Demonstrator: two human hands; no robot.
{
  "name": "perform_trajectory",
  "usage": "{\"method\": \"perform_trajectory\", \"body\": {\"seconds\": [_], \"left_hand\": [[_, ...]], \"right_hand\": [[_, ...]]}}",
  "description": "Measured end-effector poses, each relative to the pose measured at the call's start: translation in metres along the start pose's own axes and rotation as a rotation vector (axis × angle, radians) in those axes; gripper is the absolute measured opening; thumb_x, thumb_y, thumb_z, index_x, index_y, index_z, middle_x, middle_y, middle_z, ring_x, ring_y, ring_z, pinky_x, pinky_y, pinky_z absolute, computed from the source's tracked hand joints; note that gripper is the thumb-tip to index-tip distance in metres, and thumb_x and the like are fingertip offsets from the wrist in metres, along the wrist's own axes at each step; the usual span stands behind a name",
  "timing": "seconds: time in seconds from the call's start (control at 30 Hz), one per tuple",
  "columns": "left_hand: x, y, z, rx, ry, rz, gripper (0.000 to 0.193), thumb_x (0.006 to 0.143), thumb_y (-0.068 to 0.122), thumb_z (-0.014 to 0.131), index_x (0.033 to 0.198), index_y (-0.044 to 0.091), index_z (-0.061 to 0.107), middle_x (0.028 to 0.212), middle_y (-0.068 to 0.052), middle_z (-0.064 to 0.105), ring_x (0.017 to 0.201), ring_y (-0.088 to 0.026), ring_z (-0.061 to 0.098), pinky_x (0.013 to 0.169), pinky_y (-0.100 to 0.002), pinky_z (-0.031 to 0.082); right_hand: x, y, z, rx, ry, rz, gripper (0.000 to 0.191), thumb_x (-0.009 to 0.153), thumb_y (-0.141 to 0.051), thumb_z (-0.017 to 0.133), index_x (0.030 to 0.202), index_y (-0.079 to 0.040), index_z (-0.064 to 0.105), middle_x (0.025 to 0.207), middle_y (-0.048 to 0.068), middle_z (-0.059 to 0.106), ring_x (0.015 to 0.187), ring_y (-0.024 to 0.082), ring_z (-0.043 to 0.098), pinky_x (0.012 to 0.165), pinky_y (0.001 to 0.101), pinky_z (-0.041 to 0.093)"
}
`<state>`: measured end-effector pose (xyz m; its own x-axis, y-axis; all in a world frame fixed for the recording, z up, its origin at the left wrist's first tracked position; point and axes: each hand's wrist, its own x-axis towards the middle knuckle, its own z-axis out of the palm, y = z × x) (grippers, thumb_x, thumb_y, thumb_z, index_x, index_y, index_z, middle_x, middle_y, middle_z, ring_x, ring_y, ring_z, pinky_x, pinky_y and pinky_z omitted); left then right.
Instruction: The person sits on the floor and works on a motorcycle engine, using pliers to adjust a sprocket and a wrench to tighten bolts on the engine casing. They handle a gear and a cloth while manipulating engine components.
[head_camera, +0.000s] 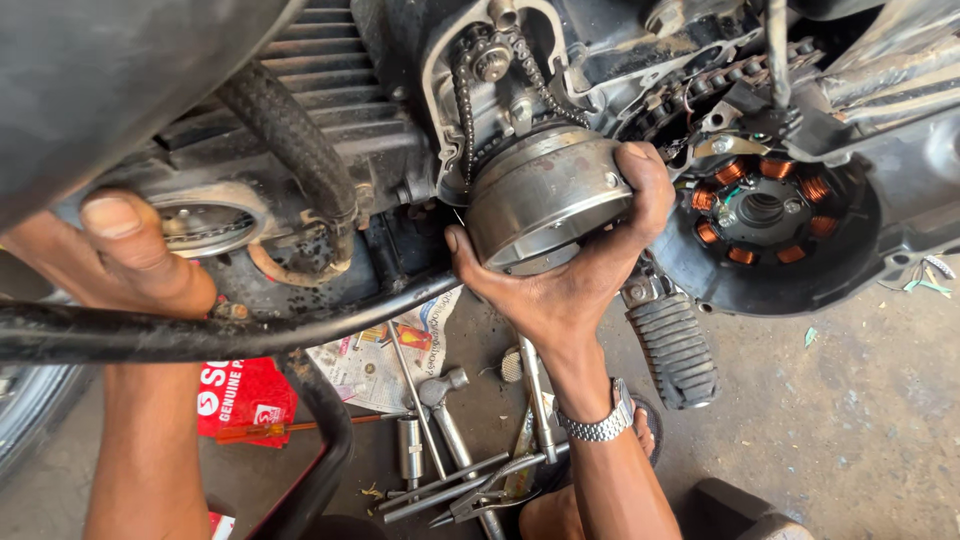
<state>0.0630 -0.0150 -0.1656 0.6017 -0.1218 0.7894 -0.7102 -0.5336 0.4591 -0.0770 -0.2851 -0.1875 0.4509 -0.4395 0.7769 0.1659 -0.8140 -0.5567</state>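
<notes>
Right hand (575, 265) grips the metal rotor (545, 200); left hand (135, 260) (thumb up) clasps a black bar (200, 335).

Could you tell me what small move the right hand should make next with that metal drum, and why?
Probably ease the drum straight outward. The right hand already cups its rim against the engine, while the left hand braces on the black bar, steadying the pull.
</notes>
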Motion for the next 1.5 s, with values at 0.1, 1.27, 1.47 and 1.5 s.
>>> {"method": "perform_trajectory", "body": {"seconds": [0.1,1.27,1.47,1.5], "left_hand": [[0.001,0.001,0.000,0.009,0.010,-0.006,0.084,0.113,0.064,0.034,0.146,-0.012,0.041,0.144,-0.031,0.045,0.137,-0.040,0.047,0.121,-0.049,0.035],[0.015,0.022,0.002,-0.001,0.001,-0.004,0.095,0.111,0.074,0.032,0.149,-0.013,0.035,0.146,-0.030,0.038,0.143,-0.040,0.040,0.123,-0.057,0.028],[0.012,0.013,0.003,0.022,0.013,-0.032,0.097,0.109,0.076,0.031,0.154,-0.010,0.034,0.144,-0.028,0.038,0.142,-0.039,0.039,0.123,-0.057,0.028],[0.011,0.012,0.003,0.027,0.007,-0.029,0.097,0.108,0.076,0.030,0.153,-0.010,0.033,0.143,-0.028,0.038,0.143,-0.039,0.039,0.123,-0.057,0.028]], "right_hand": [[0.001,-0.003,-0.001,-0.001,0.002,0.004,0.117,0.068,-0.036,0.104,0.150,-0.010,0.024,0.146,0.010,0.035,0.144,0.026,0.037,0.122,0.0409,0.032],[0.008,-0.008,-0.003,0.033,0.018,-0.009,0.123,0.065,-0.033,0.107,0.156,-0.017,0.024,0.146,0.014,0.035,0.138,0.030,0.040,0.119,0.0449,0.039],[0.007,-0.006,-0.006,0.118,-0.004,-0.062,0.134,0.068,-0.033,0.107,0.161,-0.024,0.011,0.154,0.016,0.029,0.145,0.032,0.035,0.120,0.0461,0.035],[0.007,-0.006,-0.007,0.115,-0.013,-0.063,0.136,0.067,-0.033,0.107,0.161,-0.025,0.009,0.154,0.017,0.027,0.146,0.033,0.034,0.122,0.0481,0.035]]}}
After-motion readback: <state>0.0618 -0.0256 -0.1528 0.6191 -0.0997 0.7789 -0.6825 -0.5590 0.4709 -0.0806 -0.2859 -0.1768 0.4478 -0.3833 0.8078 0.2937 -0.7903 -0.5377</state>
